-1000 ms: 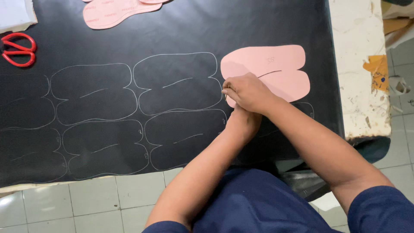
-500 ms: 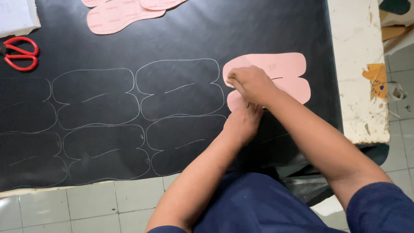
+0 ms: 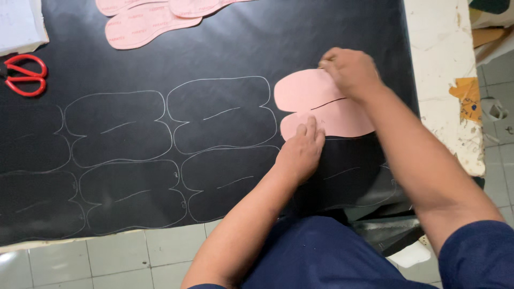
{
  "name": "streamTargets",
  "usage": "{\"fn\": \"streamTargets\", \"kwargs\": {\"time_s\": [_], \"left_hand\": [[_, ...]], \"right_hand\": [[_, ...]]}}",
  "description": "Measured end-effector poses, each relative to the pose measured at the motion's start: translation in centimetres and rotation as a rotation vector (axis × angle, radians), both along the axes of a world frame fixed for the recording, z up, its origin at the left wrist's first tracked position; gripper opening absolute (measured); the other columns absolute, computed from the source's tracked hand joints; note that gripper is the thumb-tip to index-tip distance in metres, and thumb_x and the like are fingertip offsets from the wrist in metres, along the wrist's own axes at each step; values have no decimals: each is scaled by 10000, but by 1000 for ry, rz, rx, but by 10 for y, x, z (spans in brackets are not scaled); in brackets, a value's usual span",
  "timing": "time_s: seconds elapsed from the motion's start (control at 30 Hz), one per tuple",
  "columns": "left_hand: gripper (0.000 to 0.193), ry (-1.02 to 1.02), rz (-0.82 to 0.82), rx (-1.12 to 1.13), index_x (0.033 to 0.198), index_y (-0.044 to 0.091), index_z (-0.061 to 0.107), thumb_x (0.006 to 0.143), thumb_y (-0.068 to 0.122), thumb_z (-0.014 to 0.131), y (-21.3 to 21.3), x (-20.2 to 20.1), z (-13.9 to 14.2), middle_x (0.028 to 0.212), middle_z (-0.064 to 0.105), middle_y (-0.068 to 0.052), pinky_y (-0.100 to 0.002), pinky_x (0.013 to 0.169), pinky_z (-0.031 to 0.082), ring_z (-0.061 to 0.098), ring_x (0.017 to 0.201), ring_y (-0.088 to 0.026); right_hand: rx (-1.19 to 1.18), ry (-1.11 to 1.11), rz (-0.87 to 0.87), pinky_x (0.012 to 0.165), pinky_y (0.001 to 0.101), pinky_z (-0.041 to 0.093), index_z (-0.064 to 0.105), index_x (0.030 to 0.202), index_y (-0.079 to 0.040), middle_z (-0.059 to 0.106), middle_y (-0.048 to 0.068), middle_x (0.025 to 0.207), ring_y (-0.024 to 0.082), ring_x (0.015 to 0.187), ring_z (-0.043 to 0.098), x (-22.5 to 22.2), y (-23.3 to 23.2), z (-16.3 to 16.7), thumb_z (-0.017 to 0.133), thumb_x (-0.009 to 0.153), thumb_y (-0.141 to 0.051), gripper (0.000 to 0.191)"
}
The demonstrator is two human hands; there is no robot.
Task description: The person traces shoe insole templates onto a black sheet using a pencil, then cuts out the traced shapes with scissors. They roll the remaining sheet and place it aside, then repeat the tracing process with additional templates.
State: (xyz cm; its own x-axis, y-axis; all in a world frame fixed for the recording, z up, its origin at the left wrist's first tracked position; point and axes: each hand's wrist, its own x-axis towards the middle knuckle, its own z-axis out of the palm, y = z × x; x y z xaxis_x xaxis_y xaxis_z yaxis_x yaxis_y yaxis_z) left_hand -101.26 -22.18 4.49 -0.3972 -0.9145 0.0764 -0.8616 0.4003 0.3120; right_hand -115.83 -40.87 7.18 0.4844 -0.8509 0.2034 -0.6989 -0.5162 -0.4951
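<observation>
Pink two-lobed card template lies on black sheet; left hand presses its lower edge flat-fingered, right hand curls closed at its upper edge.

Left hand presses the pink template onto the black sheet; right hand touches its top edge.

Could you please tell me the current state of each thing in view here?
Pink template: flat on the black sheet, pinned by both hands.
Left hand: fingers pressing the template's lower lobe.
Right hand: at the template's upper edge; any tool hidden.
Black sheet: spread flat, several outlines traced.
Red scissors: lying unused.
Spare pink templates: lying flat.
</observation>
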Motion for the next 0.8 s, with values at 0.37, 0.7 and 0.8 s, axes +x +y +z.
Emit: {"fn": "streamTargets", "kwargs": {"time_s": [0.37,0.7,0.8], "left_hand": [[478,58,-23,-52,1311,-44,579,855,99,565,-2,-4,1,1445,476,-335,-369,748,609,602,1117,-368],[422,54,-7,-74,1258,-37,598,854,83,581,-1,-9,9,1427,500,-323,-374,741,611,624,1077,-351],[401,56,-7,-71,1243,-31,611,859,82,577,-1,-9,11,1419,511,-311,-378,729,602,626,1070,-343]], "right_hand": [[76,-5,-321,827,384,545,762,1098,-66,751,136,980,300,908,717,-117,23,7,656,1029,-234,211],[81,-151,-302,820,360,569,751,1044,-50,762,110,952,268,889,747,-111,78,1,631,1032,-202,194],[167,-218,-353,829,342,572,736,1068,-53,759,100,954,247,903,757,-122,85,4,616,1048,-215,203]]}}
